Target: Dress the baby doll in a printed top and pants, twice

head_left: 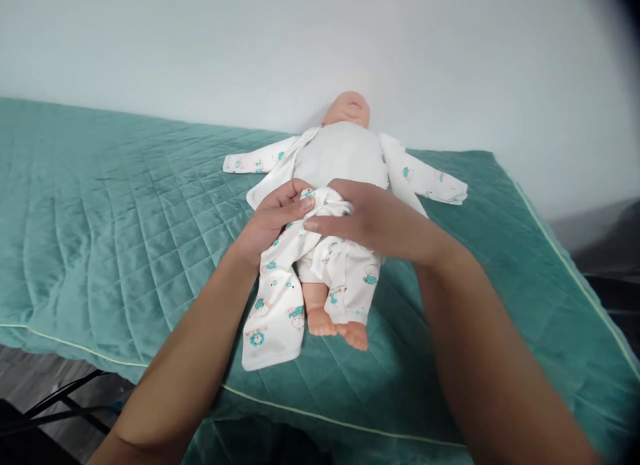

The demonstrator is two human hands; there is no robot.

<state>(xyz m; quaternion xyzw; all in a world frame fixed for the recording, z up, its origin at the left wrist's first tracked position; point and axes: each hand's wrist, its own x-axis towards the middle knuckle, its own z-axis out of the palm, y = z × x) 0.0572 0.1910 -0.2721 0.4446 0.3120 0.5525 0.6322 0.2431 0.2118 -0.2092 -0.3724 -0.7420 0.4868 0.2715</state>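
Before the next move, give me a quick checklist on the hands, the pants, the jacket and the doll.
1. Doll lying face up on the green quilted cover: ok.
2. Left hand gripping the printed pants: ok, thumb pressed on the bunched cloth.
3. Right hand firmly closed on them: cannot tell, its fingers are mostly hidden.
4. Both legs in the pants: not ok. The picture-right leg is in, its foot showing; the other pants leg lies beside a bare shin.
5. Jacket closed: not ok, front open.
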